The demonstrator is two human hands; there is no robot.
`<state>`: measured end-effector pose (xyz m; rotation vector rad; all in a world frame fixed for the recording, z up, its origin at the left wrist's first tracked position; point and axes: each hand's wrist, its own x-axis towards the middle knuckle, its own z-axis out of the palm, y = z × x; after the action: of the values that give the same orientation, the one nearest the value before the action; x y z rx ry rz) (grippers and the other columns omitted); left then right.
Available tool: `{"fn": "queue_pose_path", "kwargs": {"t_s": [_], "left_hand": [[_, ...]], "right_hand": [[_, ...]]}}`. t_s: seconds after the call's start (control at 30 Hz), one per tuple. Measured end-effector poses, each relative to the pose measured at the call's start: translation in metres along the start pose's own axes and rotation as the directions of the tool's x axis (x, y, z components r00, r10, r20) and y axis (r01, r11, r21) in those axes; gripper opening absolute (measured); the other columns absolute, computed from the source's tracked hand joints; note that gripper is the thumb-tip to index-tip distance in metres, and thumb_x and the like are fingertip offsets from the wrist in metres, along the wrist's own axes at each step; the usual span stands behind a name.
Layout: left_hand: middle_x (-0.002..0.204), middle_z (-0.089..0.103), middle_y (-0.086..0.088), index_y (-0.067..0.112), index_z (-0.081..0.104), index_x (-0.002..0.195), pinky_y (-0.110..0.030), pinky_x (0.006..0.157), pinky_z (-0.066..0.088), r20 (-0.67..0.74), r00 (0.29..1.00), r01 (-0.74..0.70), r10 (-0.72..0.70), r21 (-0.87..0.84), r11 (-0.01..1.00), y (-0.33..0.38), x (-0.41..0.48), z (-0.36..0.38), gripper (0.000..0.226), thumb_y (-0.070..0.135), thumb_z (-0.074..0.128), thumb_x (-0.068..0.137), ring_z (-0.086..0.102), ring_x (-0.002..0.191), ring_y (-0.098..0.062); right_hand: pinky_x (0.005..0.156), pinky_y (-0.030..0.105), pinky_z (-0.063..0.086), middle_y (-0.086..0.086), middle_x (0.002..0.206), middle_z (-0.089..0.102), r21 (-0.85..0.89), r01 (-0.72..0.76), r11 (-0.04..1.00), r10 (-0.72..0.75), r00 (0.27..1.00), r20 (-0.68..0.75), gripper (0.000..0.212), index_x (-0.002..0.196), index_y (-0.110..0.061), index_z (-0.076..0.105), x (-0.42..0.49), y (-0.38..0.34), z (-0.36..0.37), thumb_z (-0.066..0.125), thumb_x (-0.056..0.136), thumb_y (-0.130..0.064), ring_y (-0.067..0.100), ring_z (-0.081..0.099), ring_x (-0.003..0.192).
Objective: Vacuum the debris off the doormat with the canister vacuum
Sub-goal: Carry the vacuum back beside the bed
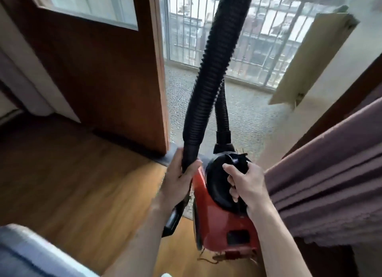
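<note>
Lower centre, the right hand (246, 185) grips the black handle (235, 166) of the red plastic canister vacuum (219, 227); the left hand (177, 177) curls round its black ribbed hose (208, 74). No doormat shows plainly, so the vacuuming seems all still ahead.

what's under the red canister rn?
Red canister, right hand gripping its black handle, covers whatever is straight below. Around its edges: wood floor, a speckled grey sliver on its left, a thin cord at the rear. Lifted or resting: cannot tell.
</note>
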<state>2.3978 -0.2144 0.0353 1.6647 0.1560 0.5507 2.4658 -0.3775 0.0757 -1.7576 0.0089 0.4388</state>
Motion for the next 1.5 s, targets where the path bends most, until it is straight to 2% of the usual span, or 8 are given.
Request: {"fn": "queue_pose_path", "kwargs": {"t_s": [0.2, 0.33, 0.63, 1.0, 1.13, 1.23, 1.37, 1.5], "left_hand": [[0.091, 0.058, -0.008, 0.005, 0.055, 0.107, -0.026, 0.083, 0.047, -0.219, 0.975, -0.025, 0.043, 0.084, 0.996, -0.002, 0.000, -0.114, 0.014, 0.018, 0.058, 0.102, 0.057, 0.086, -0.021], [0.089, 0.054, -0.015, 0.008, 0.055, 0.102, -0.035, 0.078, 0.047, -0.376, 0.924, -0.018, 0.068, 0.136, 0.991, -0.009, -0.005, -0.178, 0.010, 0.017, 0.057, 0.101, 0.054, 0.082, -0.033], [0.091, 0.060, -0.011, 0.015, 0.057, 0.104, -0.014, 0.079, 0.046, -0.626, 0.770, 0.072, 0.120, 0.273, 0.959, -0.029, 0.005, -0.288, 0.005, 0.016, 0.058, 0.099, 0.058, 0.084, -0.024], [0.095, 0.062, -0.011, 0.034, 0.058, 0.107, -0.044, 0.088, 0.050, -0.840, 0.522, 0.245, 0.149, 0.315, 0.917, -0.067, 0.089, -0.406, 0.015, 0.040, 0.060, 0.094, 0.060, 0.091, -0.031], [0.097, 0.064, -0.004, 0.049, 0.059, 0.106, -0.040, 0.091, 0.050, -0.888, 0.425, 0.232, 0.174, 0.292, 0.928, -0.076, 0.127, -0.439, 0.015, 0.043, 0.061, 0.092, 0.062, 0.093, -0.027], [0.101, 0.064, 0.000, 0.041, 0.060, 0.113, -0.042, 0.097, 0.050, -0.910, 0.379, 0.230, 0.167, 0.267, 0.936, -0.080, 0.142, -0.456, 0.020, 0.042, 0.061, 0.093, 0.063, 0.099, -0.025], [0.101, 0.065, -0.002, 0.019, 0.059, 0.116, -0.046, 0.100, 0.050, -0.925, 0.342, 0.284, 0.165, 0.270, 0.920, -0.084, 0.155, -0.484, 0.032, 0.041, 0.059, 0.094, 0.063, 0.100, -0.022], [0.103, 0.067, 0.005, 0.046, 0.058, 0.114, -0.049, 0.100, 0.051, -0.941, 0.309, 0.321, 0.137, 0.239, 0.917, -0.095, 0.165, -0.511, 0.020, 0.046, 0.060, 0.094, 0.065, 0.103, -0.024]], "right_hand": [[0.038, 0.024, 0.027, 0.004, 0.054, 0.040, -0.041, 0.079, 0.996, -0.068, 0.972, 0.225, 0.029, 0.070, -0.012, 0.052, 0.012, -0.037, 0.117, 0.065, 0.095, -0.007, 0.016, 0.032, 0.038], [0.037, 0.023, 0.026, 0.007, 0.057, 0.041, -0.039, 0.099, 0.994, -0.077, 0.924, 0.374, 0.024, 0.076, -0.010, 0.052, 0.017, -0.055, 0.189, 0.065, 0.096, -0.007, 0.016, 0.033, 0.036], [0.036, 0.024, 0.027, 0.005, 0.056, 0.043, -0.056, 0.171, 0.984, -0.100, 0.780, 0.618, 0.019, 0.082, -0.010, 0.052, 0.048, -0.077, 0.321, 0.063, 0.096, -0.004, 0.015, 0.035, 0.035], [0.036, 0.024, 0.029, 0.003, 0.054, 0.043, -0.049, 0.243, 0.969, -0.099, 0.560, 0.823, 0.012, 0.099, 0.006, 0.054, 0.150, -0.128, 0.481, 0.062, 0.094, -0.002, 0.015, 0.033, 0.034], [0.041, 0.026, 0.029, 0.008, 0.055, 0.041, -0.074, 0.285, 0.956, -0.090, 0.522, 0.848, 0.017, 0.084, 0.001, 0.051, 0.187, -0.145, 0.531, 0.064, 0.094, -0.004, 0.016, 0.034, 0.033], [0.043, 0.028, 0.032, 0.006, 0.052, 0.043, -0.098, 0.323, 0.941, -0.082, 0.500, 0.862, 0.021, 0.079, -0.009, 0.051, 0.209, -0.155, 0.561, 0.066, 0.093, -0.007, 0.016, 0.036, 0.033], [0.043, 0.028, 0.033, 0.006, 0.054, 0.045, -0.098, 0.345, 0.933, -0.079, 0.465, 0.882, 0.024, 0.082, 0.002, 0.049, 0.228, -0.168, 0.601, 0.067, 0.093, -0.010, 0.017, 0.037, 0.034], [0.043, 0.029, 0.035, 0.003, 0.052, 0.047, -0.115, 0.376, 0.919, -0.075, 0.455, 0.887, 0.022, 0.087, 0.002, 0.054, 0.243, -0.172, 0.641, 0.069, 0.092, -0.012, 0.016, 0.039, 0.034]]}}
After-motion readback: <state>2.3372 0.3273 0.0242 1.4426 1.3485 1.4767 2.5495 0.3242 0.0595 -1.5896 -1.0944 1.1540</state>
